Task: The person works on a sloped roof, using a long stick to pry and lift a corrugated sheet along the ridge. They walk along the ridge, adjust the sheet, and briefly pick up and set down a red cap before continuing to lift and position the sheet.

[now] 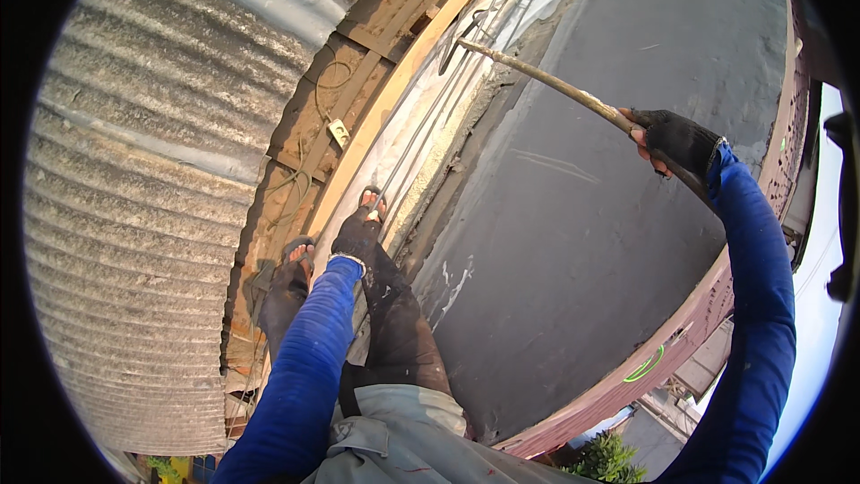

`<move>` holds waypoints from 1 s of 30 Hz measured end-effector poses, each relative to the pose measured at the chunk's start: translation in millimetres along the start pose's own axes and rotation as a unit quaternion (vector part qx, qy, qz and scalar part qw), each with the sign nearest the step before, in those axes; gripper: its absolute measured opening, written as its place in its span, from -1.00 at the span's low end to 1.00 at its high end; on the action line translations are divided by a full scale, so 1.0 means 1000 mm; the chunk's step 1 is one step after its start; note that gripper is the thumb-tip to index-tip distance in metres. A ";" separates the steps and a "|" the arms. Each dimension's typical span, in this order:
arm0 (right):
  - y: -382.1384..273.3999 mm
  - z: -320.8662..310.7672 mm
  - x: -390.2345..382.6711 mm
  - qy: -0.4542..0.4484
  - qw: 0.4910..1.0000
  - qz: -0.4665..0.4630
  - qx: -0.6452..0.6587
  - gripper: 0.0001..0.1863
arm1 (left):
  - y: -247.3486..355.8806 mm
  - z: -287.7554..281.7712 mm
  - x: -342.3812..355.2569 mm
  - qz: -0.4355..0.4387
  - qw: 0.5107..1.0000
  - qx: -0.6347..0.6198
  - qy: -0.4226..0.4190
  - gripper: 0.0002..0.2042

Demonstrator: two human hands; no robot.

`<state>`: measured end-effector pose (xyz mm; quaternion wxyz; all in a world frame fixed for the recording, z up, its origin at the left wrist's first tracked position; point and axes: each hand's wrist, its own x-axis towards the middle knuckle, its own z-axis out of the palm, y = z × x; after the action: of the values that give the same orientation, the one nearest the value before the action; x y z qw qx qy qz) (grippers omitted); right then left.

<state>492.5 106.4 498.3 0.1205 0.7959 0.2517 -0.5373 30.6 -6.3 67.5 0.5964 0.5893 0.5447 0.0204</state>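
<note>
The dark grey slab (pixel 573 242) takes the middle and right of the view. Above this slab, at its right side, the right hand (pixel 667 139), in a black fingerless glove, has its fingers wrapped around the wooden handle of a long-handled tool (pixel 564 88). The tool extends over the slab, and its metal head is beyond the left edge of it; whether the head touches something, I cannot tell. The left hand (pixel 356 235), also gloved, is to the left of the slab, near a thin rod (pixel 439 108); I cannot tell if it grasps this rod. Both feet, in sandals, stand left of the slab too. Farther to the left of the slab come a wooden beam (pixel 403 81), then a pale power outlet (pixel 338 133) with cable, then corrugated sheets (pixel 152 215).
</note>
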 end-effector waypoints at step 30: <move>-0.018 -0.040 0.023 0.023 0.999 0.036 -0.009 -0.35 | 0.039 -0.037 -0.001 -0.073 0.996 -0.042 -0.015 -0.55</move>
<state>521.7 146.4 494.5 0.1407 0.8154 0.2306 -0.5120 28.8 30.3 107.0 0.6286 0.5230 0.5755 -0.0095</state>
